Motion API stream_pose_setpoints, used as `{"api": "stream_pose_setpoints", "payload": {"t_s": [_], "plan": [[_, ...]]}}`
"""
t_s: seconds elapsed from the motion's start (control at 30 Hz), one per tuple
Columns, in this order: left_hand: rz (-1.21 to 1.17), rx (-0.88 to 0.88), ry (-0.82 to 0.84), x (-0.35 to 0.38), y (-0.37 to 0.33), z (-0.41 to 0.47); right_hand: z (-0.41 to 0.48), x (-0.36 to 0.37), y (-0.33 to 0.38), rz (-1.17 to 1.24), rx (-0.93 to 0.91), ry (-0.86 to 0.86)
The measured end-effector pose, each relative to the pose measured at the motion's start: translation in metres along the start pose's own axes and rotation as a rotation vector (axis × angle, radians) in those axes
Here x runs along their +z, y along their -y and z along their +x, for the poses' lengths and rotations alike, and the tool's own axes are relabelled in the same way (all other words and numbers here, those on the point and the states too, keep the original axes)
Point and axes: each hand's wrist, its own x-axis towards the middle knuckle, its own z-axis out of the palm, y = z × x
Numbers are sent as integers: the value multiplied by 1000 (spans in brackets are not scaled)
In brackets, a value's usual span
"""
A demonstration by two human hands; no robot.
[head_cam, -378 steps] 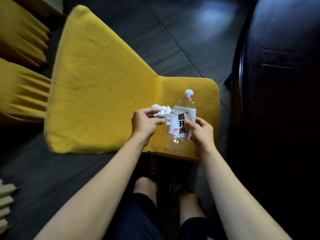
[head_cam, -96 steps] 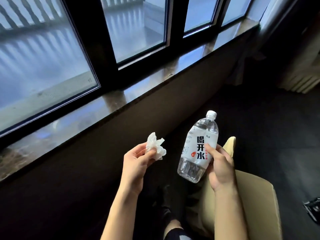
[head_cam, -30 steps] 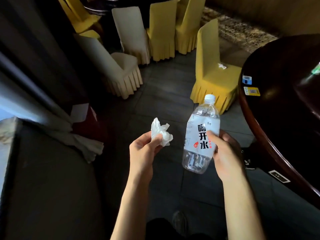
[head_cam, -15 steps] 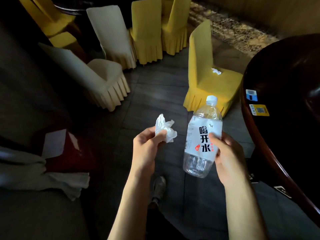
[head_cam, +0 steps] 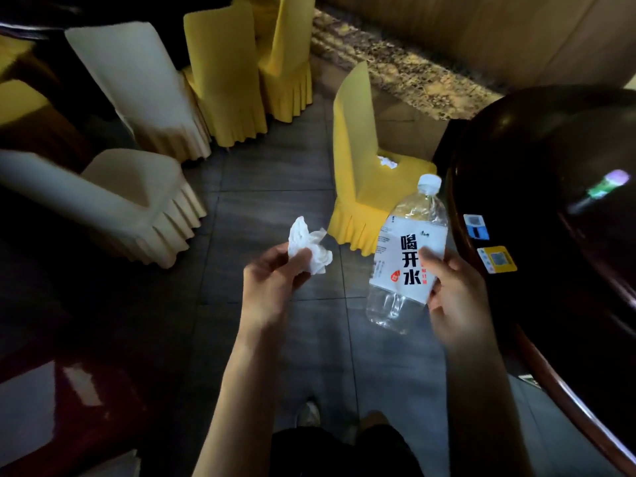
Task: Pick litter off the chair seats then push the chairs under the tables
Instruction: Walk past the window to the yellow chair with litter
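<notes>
A tissue is lying on the seat of the nearest chair — the table is standing just right of it. Other chairs are clustering farther left.

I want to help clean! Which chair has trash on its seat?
The lone yellow chair beside the dark table; only its seat shows a crumpled tissue.

A dark tiled floor carries a loose group of skirted chairs: two cream chairs on the left, two yellow chairs behind them, and a single yellow chair just beside a round dark table. A crumpled tissue lies on that chair's seat. A blue sticker and a yellow sticker sit near the table's edge. A patterned carpet covers the far floor.
</notes>
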Motion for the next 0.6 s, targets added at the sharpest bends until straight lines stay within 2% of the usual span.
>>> {"api": "stream_pose_setpoints", "payload": {"t_s": [0.1,0.23,0.6], "plan": [[0,2,23,11,-1,30,30,9,0,-107,-8,7],[26,30,106,40,-8,84,81,21,9,-109,-45,16],[99,80,199,169,-64,271,278,62,89,112,-129,-78]]}}
